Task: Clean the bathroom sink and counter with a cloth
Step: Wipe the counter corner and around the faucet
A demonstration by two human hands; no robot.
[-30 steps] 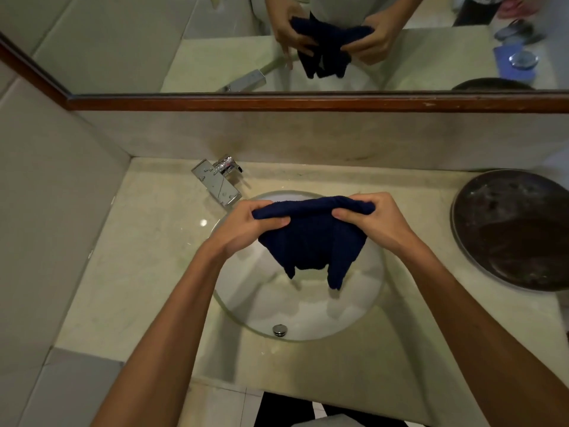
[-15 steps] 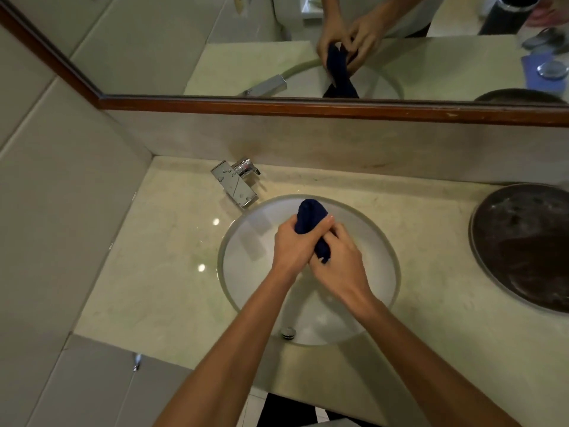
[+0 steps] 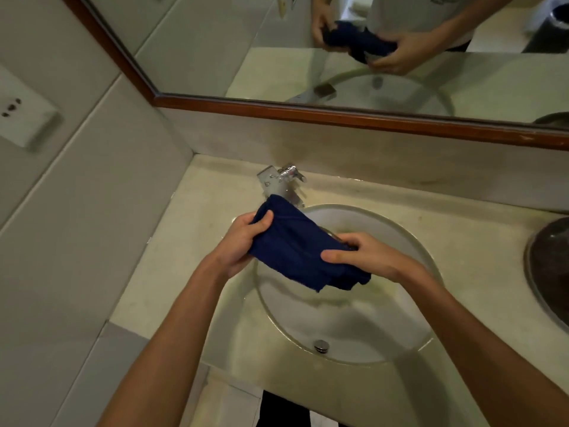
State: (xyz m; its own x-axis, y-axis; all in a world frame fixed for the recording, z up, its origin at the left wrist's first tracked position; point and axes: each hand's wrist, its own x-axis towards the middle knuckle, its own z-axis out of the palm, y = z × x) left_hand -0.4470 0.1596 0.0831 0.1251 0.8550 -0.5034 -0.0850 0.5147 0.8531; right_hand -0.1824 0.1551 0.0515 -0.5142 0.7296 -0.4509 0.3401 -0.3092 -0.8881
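Both hands around cloth, seemingly wringing.

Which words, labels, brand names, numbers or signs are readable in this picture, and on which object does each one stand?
None can be read.
Shirt in the mirror: a faint printed mark near the top edge, too blurred and too small to read.
Wall socket plate: only holes, no lettering.
Faucet, cloth, sink, counter: no visible text or logo.
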